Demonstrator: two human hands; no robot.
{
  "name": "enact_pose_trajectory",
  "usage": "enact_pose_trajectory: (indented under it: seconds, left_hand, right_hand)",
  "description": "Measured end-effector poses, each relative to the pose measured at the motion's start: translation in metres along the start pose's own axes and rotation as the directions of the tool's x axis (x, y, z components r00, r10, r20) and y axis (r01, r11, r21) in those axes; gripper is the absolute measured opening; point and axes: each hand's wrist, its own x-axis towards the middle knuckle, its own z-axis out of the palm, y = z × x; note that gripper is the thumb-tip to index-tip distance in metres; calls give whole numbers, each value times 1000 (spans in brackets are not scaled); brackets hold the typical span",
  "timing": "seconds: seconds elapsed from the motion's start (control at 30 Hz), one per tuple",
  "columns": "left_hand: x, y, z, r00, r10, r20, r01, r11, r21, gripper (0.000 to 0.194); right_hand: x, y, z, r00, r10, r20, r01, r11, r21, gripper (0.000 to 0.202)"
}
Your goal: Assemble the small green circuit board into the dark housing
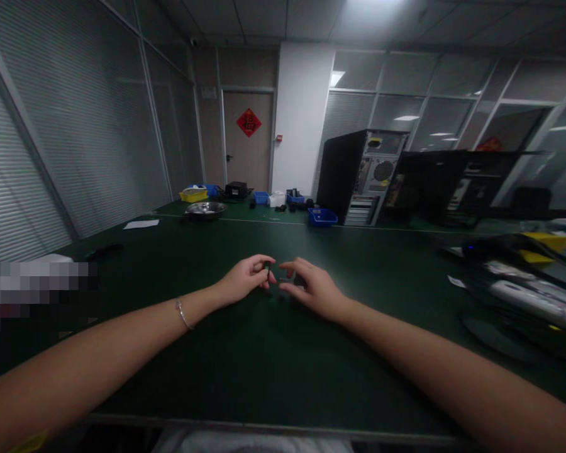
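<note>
My left hand (pixel 245 277) is closed in a pinch on a small dark, flat piece (pixel 267 267), held upright between thumb and fingers. Just to its right, my right hand (pixel 316 286) curves its thumb and fingers round a small grey, bracket-like piece (pixel 287 279). A narrow gap separates the two hands. Both are over the middle of the dark green table (pixel 245 371). The kind of either piece is too small and blurred to make out.
A metal bowl (pixel 206 210), a yellow bin (pixel 193 194) and a blue tray (pixel 322 217) stand toward the back. A computer tower (pixel 342 176) rises behind the tray. Cables and blurred equipment (pixel 532 296) lie on the right; white paper (pixel 141 224) lies left.
</note>
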Motion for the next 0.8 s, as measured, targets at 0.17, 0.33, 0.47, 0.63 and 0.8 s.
enact_pose_trajectory:
  seconds: [0.17,0.33,0.47,0.63,0.8]
  left_hand:
    - [1,-2,-3,999,-5,33,3,999,39,28]
    - [1,3,-3,997,-28,77,14,983,185,42]
    - [1,3,-5,994,-37,101,12,969,245,45]
    - [0,1,-6,993,-26,118,-7,963,270,45]
    - [-2,5,-5,992,-35,118,-6,943,333,47]
  right_hand:
    - [3,7,2,999,52,-1,-52,998,35,26]
    - [3,7,1,1000,20,9,-21,998,54,26]
    - [3,4,1,999,-13,29,12,999,48,24]
    - [2,3,1,999,38,25,-38,999,12,23]
    - [3,5,2,998,54,36,-54,999,-9,26]
